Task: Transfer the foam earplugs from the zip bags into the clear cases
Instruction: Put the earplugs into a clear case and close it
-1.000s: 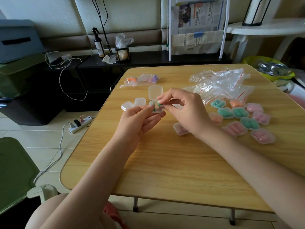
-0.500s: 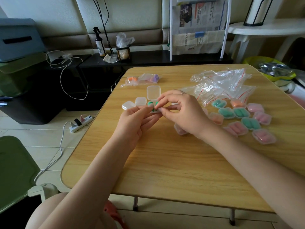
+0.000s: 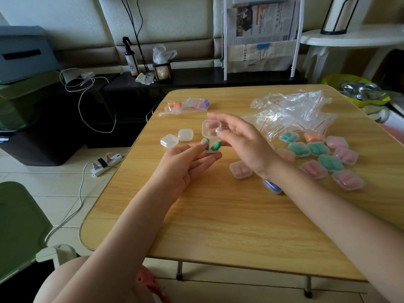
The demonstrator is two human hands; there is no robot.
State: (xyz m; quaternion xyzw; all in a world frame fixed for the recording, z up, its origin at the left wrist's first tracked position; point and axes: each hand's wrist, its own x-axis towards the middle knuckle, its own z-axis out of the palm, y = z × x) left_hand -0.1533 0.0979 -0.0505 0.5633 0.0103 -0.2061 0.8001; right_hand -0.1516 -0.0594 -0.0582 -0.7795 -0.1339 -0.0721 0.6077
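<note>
My left hand (image 3: 185, 165) holds an open clear case (image 3: 211, 136) above the wooden table (image 3: 218, 215); two green foam earplugs (image 3: 215, 145) lie in its lower half and the lid stands up behind. My right hand (image 3: 242, 143) hovers just right of the case, fingers spread, with a fingertip at the lid's edge. Two zip bags with orange and purple earplugs (image 3: 188, 105) lie at the table's far left. Two shut empty cases (image 3: 176, 138) sit left of my left hand.
Empty zip bags (image 3: 293, 110) are piled at the far right. Several filled cases with green, pink and orange earplugs (image 3: 321, 156) cluster on the right; one pink case (image 3: 240, 170) and a blue one (image 3: 273, 186) lie by my right wrist. A power strip (image 3: 107, 164) lies on the floor.
My right hand has let go of the earplugs, opened and lifted slightly away to the right. Both green earplugs now lie in the case held by my left hand.
</note>
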